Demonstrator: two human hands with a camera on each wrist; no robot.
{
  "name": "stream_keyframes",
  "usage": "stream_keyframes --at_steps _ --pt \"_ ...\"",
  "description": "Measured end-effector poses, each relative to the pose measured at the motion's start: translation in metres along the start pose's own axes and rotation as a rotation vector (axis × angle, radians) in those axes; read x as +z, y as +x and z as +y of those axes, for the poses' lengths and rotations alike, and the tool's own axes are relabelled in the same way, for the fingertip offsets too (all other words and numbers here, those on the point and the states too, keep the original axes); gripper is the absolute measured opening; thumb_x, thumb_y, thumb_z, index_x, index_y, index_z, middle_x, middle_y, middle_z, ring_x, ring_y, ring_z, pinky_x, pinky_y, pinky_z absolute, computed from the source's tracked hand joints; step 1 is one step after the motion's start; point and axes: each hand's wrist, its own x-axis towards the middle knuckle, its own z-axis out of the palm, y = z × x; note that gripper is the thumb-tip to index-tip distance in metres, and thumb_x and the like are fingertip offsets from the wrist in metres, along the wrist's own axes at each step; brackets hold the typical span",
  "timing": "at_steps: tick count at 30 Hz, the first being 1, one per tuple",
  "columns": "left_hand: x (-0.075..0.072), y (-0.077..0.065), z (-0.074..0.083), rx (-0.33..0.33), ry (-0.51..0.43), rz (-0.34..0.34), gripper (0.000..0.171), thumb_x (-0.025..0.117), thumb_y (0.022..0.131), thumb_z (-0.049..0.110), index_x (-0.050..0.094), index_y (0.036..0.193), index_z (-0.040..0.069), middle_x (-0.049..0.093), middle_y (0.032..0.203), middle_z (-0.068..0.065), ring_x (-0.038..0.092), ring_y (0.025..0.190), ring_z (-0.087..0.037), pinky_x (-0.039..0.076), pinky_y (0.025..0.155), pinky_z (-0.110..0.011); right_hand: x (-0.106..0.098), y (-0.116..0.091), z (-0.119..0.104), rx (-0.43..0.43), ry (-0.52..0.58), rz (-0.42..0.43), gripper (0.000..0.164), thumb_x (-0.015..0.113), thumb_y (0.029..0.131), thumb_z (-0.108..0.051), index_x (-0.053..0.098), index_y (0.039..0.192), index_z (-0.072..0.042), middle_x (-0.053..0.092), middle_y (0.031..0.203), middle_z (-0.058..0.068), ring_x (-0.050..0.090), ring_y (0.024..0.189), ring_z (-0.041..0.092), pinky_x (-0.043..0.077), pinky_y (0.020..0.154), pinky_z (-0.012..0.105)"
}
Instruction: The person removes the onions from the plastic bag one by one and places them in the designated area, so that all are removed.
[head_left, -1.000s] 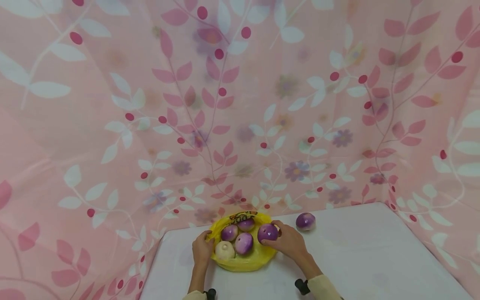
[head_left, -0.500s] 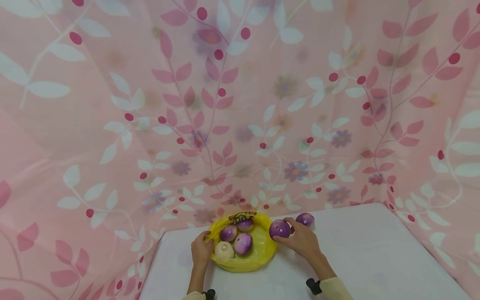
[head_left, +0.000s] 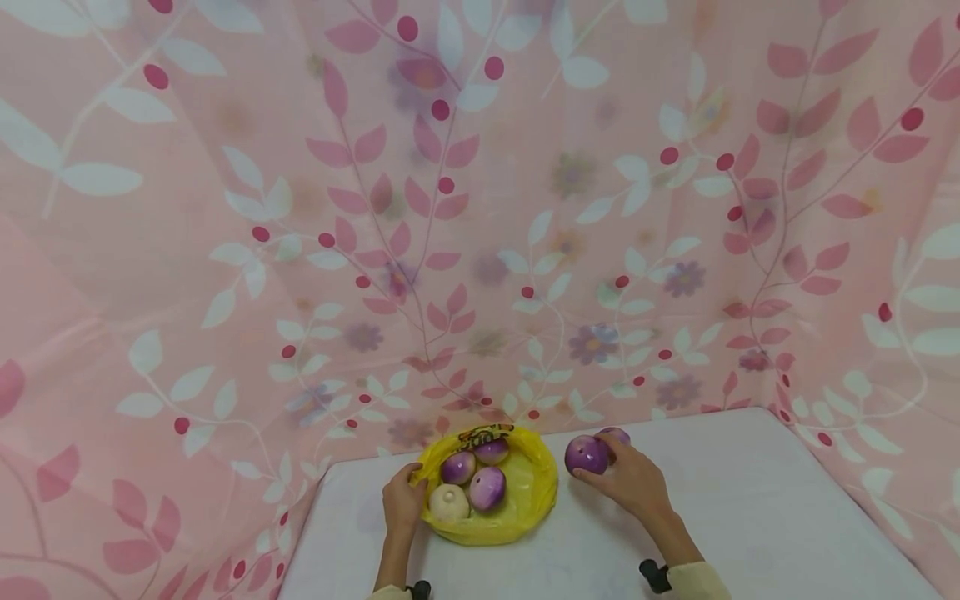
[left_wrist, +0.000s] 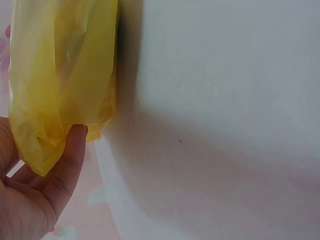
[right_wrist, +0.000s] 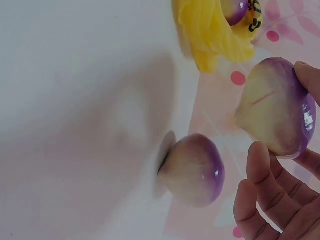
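A yellow plastic bag (head_left: 495, 533) lies open on the table, its mouth spread wide. Inside, grouped toward the left, are several turnips (head_left: 487, 488), purple and white; one pale turnip (head_left: 448, 502) shows its white side. My left hand (head_left: 403, 500) pinches the bag's left edge, and the left wrist view shows the thumb and fingers on the yellow plastic (left_wrist: 65, 75). To the right of the bag, my right hand (head_left: 633, 482) holds a turnip (right_wrist: 275, 107) by its sides, above the table. Another turnip (right_wrist: 195, 170) rests on the table, partly hidden behind it in the head view.
The white-covered table (head_left: 750, 508) extends to the right and in front of the bag. A pink floral curtain (head_left: 480, 317) hangs along its back and sides. Black camera mounts (head_left: 654, 575) sit at both wrists.
My right hand has carried its turnip from over the bag's right side rightward, out past the rim, close to the turnip on the table. The left hand keeps its place at the bag's edge.
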Motion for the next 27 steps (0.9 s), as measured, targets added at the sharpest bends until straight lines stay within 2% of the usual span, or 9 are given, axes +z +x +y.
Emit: stream_keyframes --at_steps 4,7,15,27 --pt "0.000 0.000 0.000 -0.005 -0.004 -0.001 0.025 0.075 0.082 0.001 0.073 0.107 0.000 0.071 0.106 -0.021 0.065 0.102 -0.041 0.051 0.089 -0.054 -0.005 -0.001 0.007 -0.003 -0.009 0.016 0.074 0.076 0.068 -0.070 0.061 0.124 -0.024 0.063 0.087 0.001 0.055 0.072 0.018 0.049 0.062 0.035" --pt "0.000 0.000 0.000 -0.003 -0.002 0.002 0.025 0.075 0.082 0.000 0.073 0.107 0.000 0.071 0.106 -0.021 0.065 0.102 -0.041 0.051 0.088 -0.054 -0.009 -0.002 0.013 -0.014 -0.016 0.033 0.073 0.076 0.069 -0.069 0.061 0.125 -0.025 0.061 0.083 -0.001 0.052 0.070 0.016 0.045 0.059 0.031" --pt "0.001 -0.003 0.001 -0.005 -0.012 -0.006 0.024 0.075 0.082 0.000 0.072 0.106 0.000 0.070 0.104 -0.023 0.065 0.100 -0.042 0.052 0.086 -0.055 -0.021 -0.002 0.028 0.002 -0.023 0.061 0.082 0.074 0.070 -0.071 0.061 0.129 -0.015 0.063 0.085 0.004 0.050 0.067 0.017 0.044 0.057 0.031" --pt "0.000 -0.003 -0.001 0.033 -0.029 0.029 0.024 0.076 0.081 -0.003 0.073 0.105 0.000 0.071 0.104 -0.020 0.066 0.099 -0.041 0.052 0.086 -0.054 -0.035 0.004 0.044 -0.028 -0.004 0.134 0.075 0.076 0.073 -0.065 0.059 0.125 -0.015 0.063 0.085 0.004 0.052 0.066 0.017 0.041 0.053 0.031"
